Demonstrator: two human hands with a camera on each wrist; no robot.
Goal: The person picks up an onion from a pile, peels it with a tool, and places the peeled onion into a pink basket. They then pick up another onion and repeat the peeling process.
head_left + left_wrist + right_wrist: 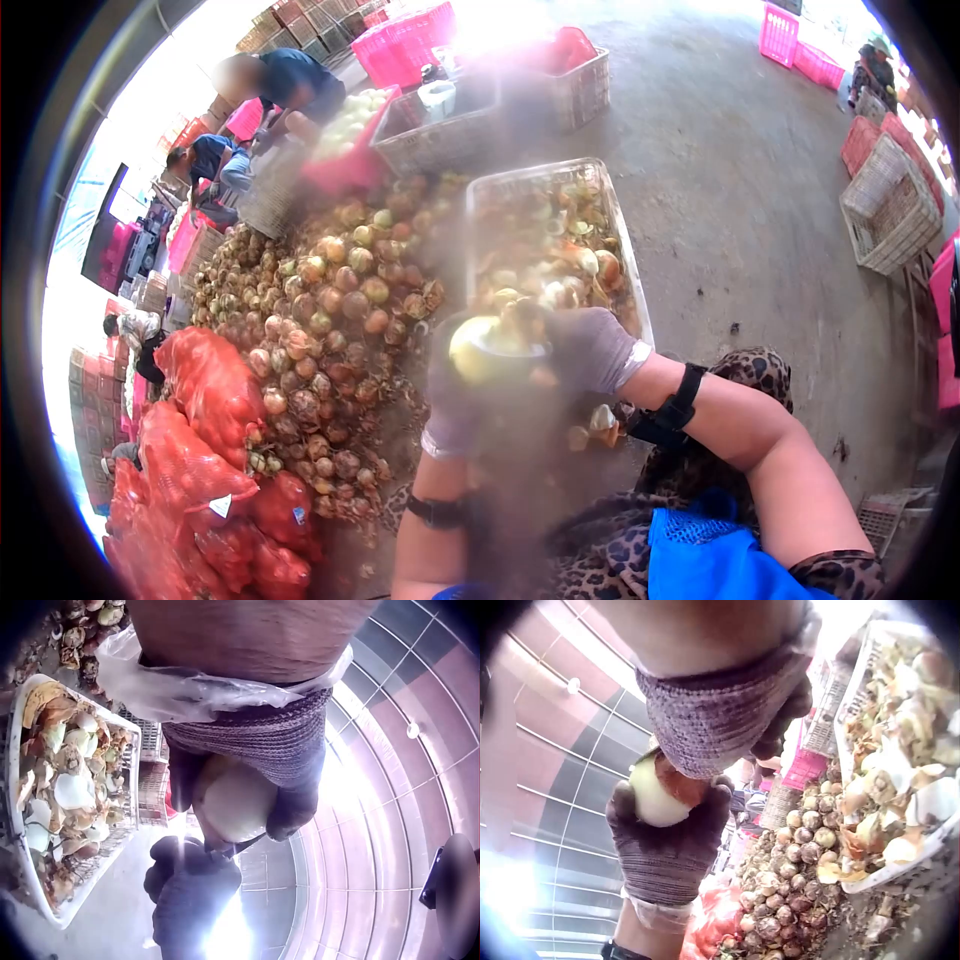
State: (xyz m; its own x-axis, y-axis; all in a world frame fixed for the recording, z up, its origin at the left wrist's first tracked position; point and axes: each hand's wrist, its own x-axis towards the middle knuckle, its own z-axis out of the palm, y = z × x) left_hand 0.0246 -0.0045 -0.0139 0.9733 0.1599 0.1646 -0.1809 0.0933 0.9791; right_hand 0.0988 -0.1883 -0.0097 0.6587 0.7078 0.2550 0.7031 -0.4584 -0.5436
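My gloved left hand grips a partly peeled onion, its pale flesh bare on one side. Reddish-brown skin still covers part of the onion in the right wrist view. My gloved right hand is close against it with curled fingers. A thin knife blade shows between the two hands in the left wrist view; its handle is hidden in the right hand. Below the hands stands a white crate of onion skins and peeled scraps.
A large pile of unpeeled onions spreads over the floor to the left. Red mesh sacks lie nearer on that side. Beyond are a pink crate of peeled onions and a bending person. Stacked baskets stand far right.
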